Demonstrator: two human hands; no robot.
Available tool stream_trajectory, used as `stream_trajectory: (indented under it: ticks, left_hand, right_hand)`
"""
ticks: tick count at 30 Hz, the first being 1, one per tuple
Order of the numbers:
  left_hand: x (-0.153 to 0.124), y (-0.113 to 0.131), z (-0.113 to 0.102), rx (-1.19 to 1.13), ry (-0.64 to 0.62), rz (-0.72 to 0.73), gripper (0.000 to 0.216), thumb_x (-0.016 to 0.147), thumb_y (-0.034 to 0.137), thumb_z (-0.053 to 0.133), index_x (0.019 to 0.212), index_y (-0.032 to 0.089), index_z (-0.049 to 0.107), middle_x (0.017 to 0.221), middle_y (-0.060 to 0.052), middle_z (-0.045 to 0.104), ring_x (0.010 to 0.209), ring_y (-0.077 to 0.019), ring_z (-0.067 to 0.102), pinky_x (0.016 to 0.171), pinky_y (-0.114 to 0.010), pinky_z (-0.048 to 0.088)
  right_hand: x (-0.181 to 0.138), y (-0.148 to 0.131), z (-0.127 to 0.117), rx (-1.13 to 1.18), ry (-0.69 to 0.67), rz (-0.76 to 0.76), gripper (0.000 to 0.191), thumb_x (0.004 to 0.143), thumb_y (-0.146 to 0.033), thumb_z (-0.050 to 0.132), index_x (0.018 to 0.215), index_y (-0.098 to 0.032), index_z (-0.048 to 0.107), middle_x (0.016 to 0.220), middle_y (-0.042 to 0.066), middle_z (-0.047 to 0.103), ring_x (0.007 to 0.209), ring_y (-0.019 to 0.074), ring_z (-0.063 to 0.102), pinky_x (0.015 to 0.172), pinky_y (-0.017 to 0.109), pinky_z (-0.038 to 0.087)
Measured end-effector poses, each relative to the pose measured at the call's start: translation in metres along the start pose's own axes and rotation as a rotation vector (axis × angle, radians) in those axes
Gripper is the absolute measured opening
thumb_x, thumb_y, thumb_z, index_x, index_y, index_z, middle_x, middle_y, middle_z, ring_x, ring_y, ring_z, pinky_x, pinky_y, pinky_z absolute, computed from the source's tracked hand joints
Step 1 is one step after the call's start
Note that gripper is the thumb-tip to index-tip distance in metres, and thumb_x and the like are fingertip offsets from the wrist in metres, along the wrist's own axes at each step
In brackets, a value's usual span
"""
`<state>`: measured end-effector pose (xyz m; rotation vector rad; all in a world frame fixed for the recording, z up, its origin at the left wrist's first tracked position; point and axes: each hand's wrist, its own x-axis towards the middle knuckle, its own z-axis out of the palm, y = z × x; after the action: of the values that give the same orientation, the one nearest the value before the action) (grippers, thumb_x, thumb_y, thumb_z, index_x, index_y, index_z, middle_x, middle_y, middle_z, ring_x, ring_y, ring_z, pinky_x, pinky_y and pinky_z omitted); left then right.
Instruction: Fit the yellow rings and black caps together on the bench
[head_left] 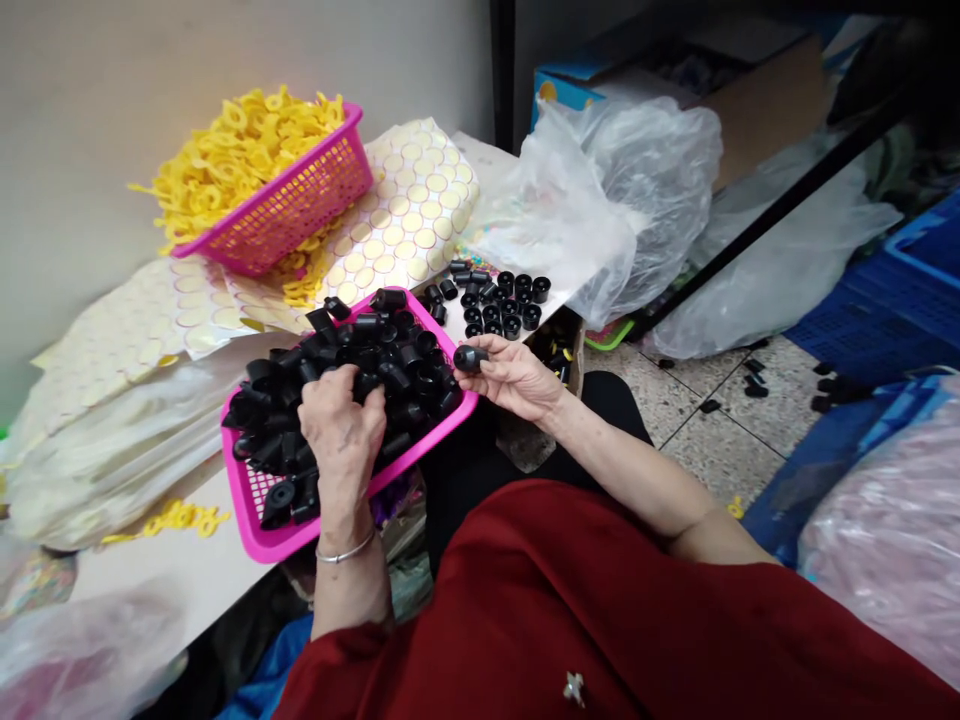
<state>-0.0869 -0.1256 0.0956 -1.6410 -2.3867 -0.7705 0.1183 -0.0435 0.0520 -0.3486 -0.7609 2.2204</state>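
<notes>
My right hand [517,380] pinches a small black plastic cap [470,358] with a rounded end, just beyond the right rim of the pink basket [259,543]. Inside that basket lies a heap of black plastic pieces [281,400], tubular and hollow. My left hand [341,425] reaches into the heap, its fingers curled and closed round one of the black pieces; the fingertips are partly hidden. Beyond the basket, several black caps [511,326] stand in rows with their open ends up on the table, and others lie on their sides near them.
A second pink basket [300,205], heaped with yellow plastic pieces [247,150], rests tilted on sticker sheets [420,200]. Clear plastic bags [622,190] and a cardboard box [772,110] are at the right. Black pieces [754,380] lie scattered on the floor near blue crates [862,300].
</notes>
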Motion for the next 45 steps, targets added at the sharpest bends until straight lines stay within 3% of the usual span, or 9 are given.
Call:
stream_trajectory:
  ticks: [4, 9, 13, 19, 23, 30, 35, 41, 45]
  left_hand:
    - [-0.003, 0.012, -0.003, -0.62, 0.228, -0.095, 0.041, 0.07, 0.035, 0.071, 0.107, 0.02, 0.062, 0.098, -0.004, 0.063, 0.088, -0.0193, 0.058, 0.083, -0.035, 0.047]
    - [-0.005, 0.03, -0.022, -1.363, -0.003, -0.292, 0.028, 0.071, 0.035, 0.072, 0.091, 0.021, 0.059, 0.091, -0.002, 0.063, 0.071, -0.0115, 0.056, 0.067, -0.027, 0.049]
    - [-0.002, -0.012, -0.054, -1.606, 0.061, -0.355, 0.016, 0.074, 0.032, 0.065, 0.085, 0.021, 0.06, 0.085, 0.0, 0.063, 0.072, -0.0102, 0.052, 0.066, -0.024, 0.047]
    - [-0.027, -0.084, -0.078, -1.249, 0.185, -0.494, 0.024, 0.069, 0.037, 0.067, 0.063, 0.02, 0.051, 0.068, 0.0, 0.054, 0.064, -0.0113, 0.046, 0.053, -0.023, 0.038]
    - [-0.05, -0.076, -0.064, -0.793, 0.291, -0.367, 0.018, 0.061, 0.026, 0.077, 0.066, 0.017, 0.062, 0.07, -0.001, 0.059, 0.061, -0.0099, 0.047, 0.055, -0.024, 0.038]
    - [-0.056, -0.074, -0.051, -0.206, 0.079, -0.264, 0.027, 0.061, 0.025, 0.072, 0.088, 0.02, 0.07, 0.095, -0.003, 0.063, 0.09, -0.0205, 0.06, 0.083, -0.034, 0.049]
    - [-0.057, -0.067, -0.051, -0.253, 0.147, -0.136, 0.022, 0.068, 0.029, 0.07, 0.089, 0.021, 0.07, 0.097, -0.004, 0.063, 0.092, -0.0203, 0.06, 0.086, -0.034, 0.048]
    - [-0.041, -0.035, -0.038, -0.343, -0.133, 0.125, 0.016, 0.073, 0.027, 0.062, 0.086, 0.022, 0.071, 0.1, -0.005, 0.067, 0.094, -0.0208, 0.062, 0.087, -0.034, 0.049]
    - [-0.026, -0.036, -0.045, -0.354, 0.055, 0.068, 0.011, 0.071, 0.026, 0.066, 0.08, 0.021, 0.071, 0.095, -0.004, 0.067, 0.09, -0.0193, 0.062, 0.084, -0.033, 0.049]
  right_hand:
    - [-0.005, 0.001, 0.008, -0.03, 0.004, 0.005, 0.04, 0.061, -0.026, 0.084, 0.092, -0.018, 0.06, 0.082, -0.002, 0.069, 0.075, 0.0118, 0.069, 0.073, 0.024, 0.059]
    - [-0.006, 0.0, 0.025, -0.148, 0.051, -0.083, 0.04, 0.059, -0.027, 0.085, 0.091, -0.017, 0.063, 0.077, -0.003, 0.068, 0.064, 0.0092, 0.066, 0.065, 0.023, 0.059]
    - [-0.009, 0.0, 0.026, -0.203, 0.093, -0.08, 0.041, 0.057, -0.028, 0.086, 0.089, -0.017, 0.063, 0.077, -0.002, 0.067, 0.062, 0.0098, 0.066, 0.065, 0.025, 0.059]
    - [-0.02, 0.006, 0.012, -0.247, 0.138, -0.02, 0.04, 0.057, -0.025, 0.086, 0.089, -0.017, 0.063, 0.074, -0.002, 0.067, 0.061, 0.0118, 0.066, 0.064, 0.029, 0.059]
    - [-0.025, 0.008, 0.008, -0.296, 0.155, -0.007, 0.04, 0.057, -0.028, 0.086, 0.088, -0.017, 0.064, 0.07, -0.002, 0.067, 0.059, 0.0126, 0.065, 0.061, 0.03, 0.06]
    - [-0.028, 0.008, 0.01, -0.353, 0.144, -0.023, 0.039, 0.057, -0.027, 0.086, 0.088, -0.017, 0.065, 0.072, -0.001, 0.066, 0.06, 0.0124, 0.065, 0.059, 0.029, 0.06]
    - [-0.029, 0.013, 0.011, -0.345, 0.135, -0.033, 0.038, 0.059, -0.026, 0.085, 0.089, -0.016, 0.064, 0.075, 0.0, 0.067, 0.06, 0.0115, 0.065, 0.06, 0.028, 0.059]
    - [-0.028, 0.014, 0.022, -0.361, 0.111, -0.035, 0.038, 0.059, -0.026, 0.085, 0.089, -0.015, 0.064, 0.075, 0.0, 0.066, 0.059, 0.0108, 0.064, 0.059, 0.027, 0.058]
    - [-0.033, 0.009, 0.021, -0.385, 0.126, -0.046, 0.037, 0.06, -0.025, 0.085, 0.09, -0.016, 0.065, 0.077, 0.0, 0.067, 0.06, 0.0108, 0.063, 0.059, 0.027, 0.058]
